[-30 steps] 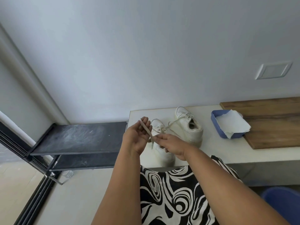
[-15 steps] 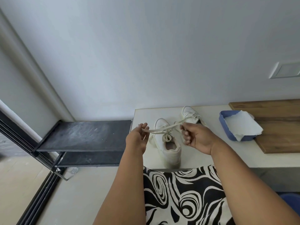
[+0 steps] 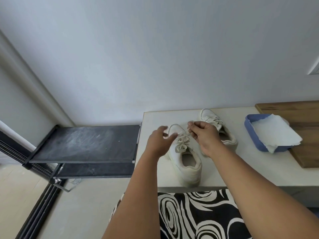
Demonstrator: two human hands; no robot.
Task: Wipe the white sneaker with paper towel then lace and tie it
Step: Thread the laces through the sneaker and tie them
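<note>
The near white sneaker [image 3: 185,156] stood on the pale countertop [image 3: 259,169], heel toward the person and toe toward the wall. Its beige shoelace [image 3: 182,143] lay over the tongue in loose loops resembling a bow; whether the knot was tight could not be determined.

The right hand [image 3: 204,135] was positioned above and just right of the sneaker's toe. Its thumb and forefinger were pinched together on a thin end of the shoelace, the remaining fingers curled.

The left hand [image 3: 159,141] was at the left side of the toe, fingers spread and only slightly bent. It gripped nothing; contact with the shoe could not be confirmed, as the fingers were blurred.

A second white sneaker [image 3: 219,129] stood just behind and to the right, partly hidden by the right hand, its laces tied.

Further right, a blue tray [image 3: 249,130] held a sheet of paper towel [image 3: 274,133] and rested partly on a wooden board [image 3: 303,118]. A black rack [image 3: 84,144] adjoined the counter's left end. A black-and-white patterned garment [image 3: 198,216] occupied the lower foreground.
</note>
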